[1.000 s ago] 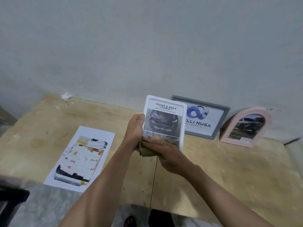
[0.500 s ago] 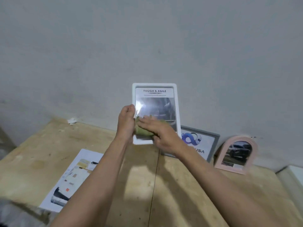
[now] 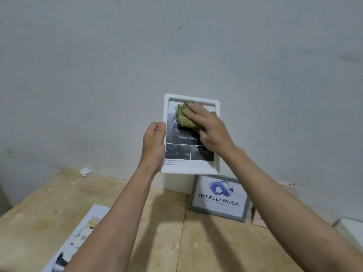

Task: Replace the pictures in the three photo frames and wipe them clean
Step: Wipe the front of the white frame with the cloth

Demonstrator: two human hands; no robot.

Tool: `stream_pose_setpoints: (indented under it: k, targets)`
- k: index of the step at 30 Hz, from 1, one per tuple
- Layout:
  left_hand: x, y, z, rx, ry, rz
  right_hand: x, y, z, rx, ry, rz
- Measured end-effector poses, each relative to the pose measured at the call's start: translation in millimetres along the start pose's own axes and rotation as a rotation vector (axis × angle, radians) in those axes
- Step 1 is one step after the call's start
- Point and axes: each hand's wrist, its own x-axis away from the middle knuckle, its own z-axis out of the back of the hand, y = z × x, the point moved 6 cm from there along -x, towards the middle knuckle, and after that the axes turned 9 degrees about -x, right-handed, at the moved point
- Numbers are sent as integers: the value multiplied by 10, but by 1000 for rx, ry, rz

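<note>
Head view: your left hand (image 3: 154, 143) grips the left edge of the white frame (image 3: 215, 167), lifted upright off the bench (image 3: 161, 232), in front of the wall. Right hand (image 3: 208, 127) lies flat, fingers straight, pressing a green cloth (image 3: 183, 118) on the upper glass over the car picture. Grey frame (image 3: 219, 198) with the logo print leans on the wall below. Pink frame (image 3: 259, 220) sits beside it, mostly hidden by your right forearm. Loose printed sheet (image 3: 78, 238) lies lower left on the bench.

Risk, as judged: one-sided grip. Push hard near the top and the frame may twist or slip, dropping onto the grey frame. Cloth bunched; it may miss the corners.
</note>
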Motion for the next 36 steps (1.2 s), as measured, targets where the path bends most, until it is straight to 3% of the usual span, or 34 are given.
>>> stream_pose_setpoints:
  k: [5,8,11,13,15,19,23,26,27,29,31,32,36]
  targets:
    - [5,96,-70,53,68,-28,755,-202,-319,-185,-288,55]
    - [120,208,-267,-49,45,-62,936,-183,-58,-405,-351,-96]
    - [261,302,-565,-60,-9,-64,719,-76,677,-511,-23,-180]
    - [367,364,-782,-75,-51,-74,512,57,1252,-390,262,-115]
    - [464,448,-975,-58,-67,-88,352,190,1576,-185,370,-63]
    - [554,601,-1246,33,4,-61,553,281,1325,20,94,45]
    - [560,608,-1289,126,60,-55,1243,101,863,-90,-220,153]
    - [605,547,-1403,32,34,-57,1441,99,978,-335,-351,13]
    - [628,537,-1459,29,22,-61,1398,96,1121,-405,-298,-26]
    - [689,545,-1614,32,-32,-71,1184,122,1536,-417,-20,-27]
    - [793,594,-1831,8,-112,-94,905,206,1966,-278,261,-5]
    - [833,619,-1910,-1,-132,-113,766,229,2081,-196,321,4]
    - [894,729,-2066,114,-104,-130,630,248,1870,32,142,138]
